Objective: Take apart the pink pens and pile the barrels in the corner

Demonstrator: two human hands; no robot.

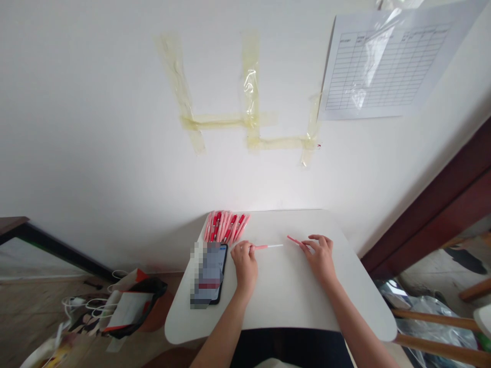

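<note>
Dark clothing (295,345) shows between the forearms, below both hands. Above the white table (291,301), the left hand (244,260) pinches a pink-and-white rod (262,247); the right hand (319,254) pinches a slim pink piece (293,239), its tip pointing toward the left. Pink and red pens (226,227) lie just beyond the left hand, a phone (210,276) beside it.

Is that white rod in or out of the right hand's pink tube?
Out: the white rod extends from the pink piece in the left hand, apart from the pink tube in the right hand.
</note>
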